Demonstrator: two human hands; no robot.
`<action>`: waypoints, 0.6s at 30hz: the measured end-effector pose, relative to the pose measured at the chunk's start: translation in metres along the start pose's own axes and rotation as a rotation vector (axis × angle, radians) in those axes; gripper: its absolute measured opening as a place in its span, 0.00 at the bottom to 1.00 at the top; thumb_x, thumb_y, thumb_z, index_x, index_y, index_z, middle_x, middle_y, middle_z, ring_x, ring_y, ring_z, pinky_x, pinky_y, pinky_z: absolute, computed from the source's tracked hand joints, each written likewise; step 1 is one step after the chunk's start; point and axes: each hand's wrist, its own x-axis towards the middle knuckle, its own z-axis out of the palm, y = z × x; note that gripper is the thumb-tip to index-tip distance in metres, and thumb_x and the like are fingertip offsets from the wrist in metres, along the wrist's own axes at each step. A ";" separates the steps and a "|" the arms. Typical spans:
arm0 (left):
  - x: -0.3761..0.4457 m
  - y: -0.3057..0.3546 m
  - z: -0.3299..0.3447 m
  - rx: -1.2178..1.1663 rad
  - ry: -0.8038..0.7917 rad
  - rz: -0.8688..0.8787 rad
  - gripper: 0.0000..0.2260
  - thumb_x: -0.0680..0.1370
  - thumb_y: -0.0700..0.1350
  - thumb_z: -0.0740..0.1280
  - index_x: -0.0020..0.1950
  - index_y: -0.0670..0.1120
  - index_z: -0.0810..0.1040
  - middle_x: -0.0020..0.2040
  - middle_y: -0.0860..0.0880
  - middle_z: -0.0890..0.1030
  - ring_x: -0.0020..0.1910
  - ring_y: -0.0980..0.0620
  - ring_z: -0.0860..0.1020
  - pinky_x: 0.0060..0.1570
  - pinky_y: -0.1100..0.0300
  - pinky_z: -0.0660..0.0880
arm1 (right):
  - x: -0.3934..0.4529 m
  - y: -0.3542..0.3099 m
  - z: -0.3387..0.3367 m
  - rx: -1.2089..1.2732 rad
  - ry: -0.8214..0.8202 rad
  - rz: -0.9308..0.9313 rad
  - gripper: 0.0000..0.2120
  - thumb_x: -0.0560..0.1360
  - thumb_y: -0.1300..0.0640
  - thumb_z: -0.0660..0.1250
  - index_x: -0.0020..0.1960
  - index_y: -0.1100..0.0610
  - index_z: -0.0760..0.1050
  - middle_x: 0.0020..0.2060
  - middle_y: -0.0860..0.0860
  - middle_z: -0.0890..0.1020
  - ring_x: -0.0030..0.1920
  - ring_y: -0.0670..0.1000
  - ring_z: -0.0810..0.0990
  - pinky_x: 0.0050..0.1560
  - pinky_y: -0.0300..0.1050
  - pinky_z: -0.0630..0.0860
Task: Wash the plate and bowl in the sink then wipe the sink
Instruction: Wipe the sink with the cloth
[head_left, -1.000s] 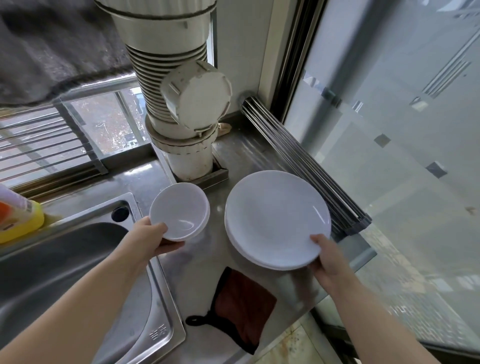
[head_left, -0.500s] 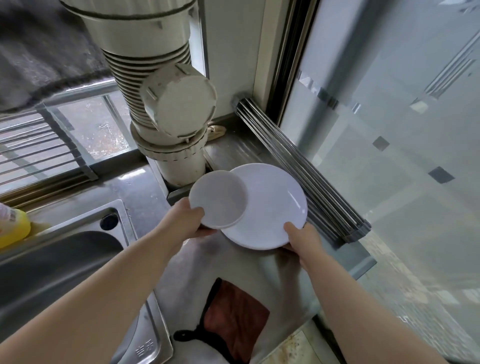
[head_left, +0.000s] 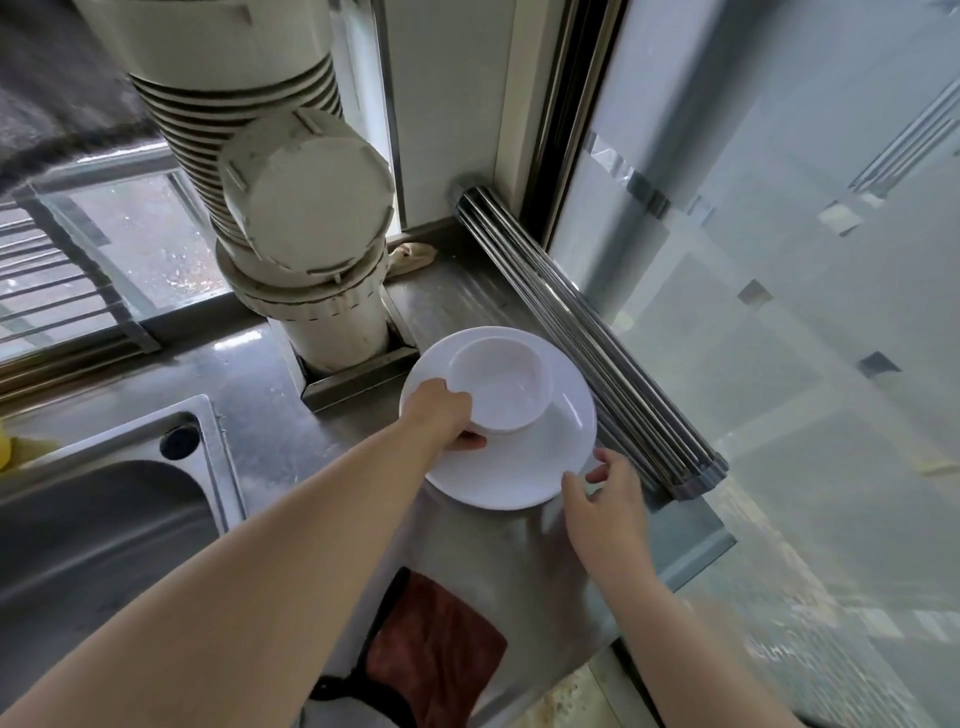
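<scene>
While left hand grips bowl, right hand spread, steel counter, frosted glass.

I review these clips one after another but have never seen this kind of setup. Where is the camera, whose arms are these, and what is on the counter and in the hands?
There is no machine here. A person wears one wide-angle camera on the head, so you look forward and down along their own two bare arms.

The surface is a steel counter beside a sink at the lower left. A white plate lies on the counter, and a white bowl sits upright on it. The left hand grips the bowl's near side. The right hand is at the plate's near edge with fingers spread, holding nothing.

Also in view: a rolled metal drying rack along the glass on the right, a reddish-brown cloth at the counter's near edge, and a large pale ribbed pipe standing behind the dishes.
</scene>
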 end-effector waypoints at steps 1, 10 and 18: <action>-0.001 0.001 -0.001 0.031 0.010 0.001 0.19 0.77 0.40 0.59 0.68 0.41 0.69 0.53 0.40 0.78 0.42 0.43 0.82 0.43 0.48 0.82 | -0.009 0.002 0.001 -0.037 -0.018 -0.062 0.20 0.77 0.53 0.63 0.67 0.52 0.64 0.49 0.46 0.71 0.45 0.44 0.73 0.46 0.40 0.71; -0.054 -0.064 -0.078 0.237 0.282 0.290 0.06 0.77 0.46 0.62 0.52 0.54 0.75 0.44 0.53 0.79 0.42 0.48 0.81 0.46 0.48 0.81 | -0.119 0.040 0.072 -0.441 -0.441 -0.679 0.26 0.67 0.45 0.62 0.63 0.52 0.70 0.60 0.49 0.76 0.61 0.48 0.73 0.60 0.39 0.71; -0.101 -0.134 -0.159 0.106 0.428 0.251 0.08 0.77 0.38 0.62 0.47 0.52 0.75 0.41 0.47 0.79 0.33 0.49 0.79 0.36 0.50 0.77 | -0.089 0.021 0.134 -0.704 -0.349 -0.706 0.29 0.73 0.51 0.53 0.71 0.63 0.64 0.70 0.59 0.68 0.72 0.57 0.62 0.72 0.47 0.56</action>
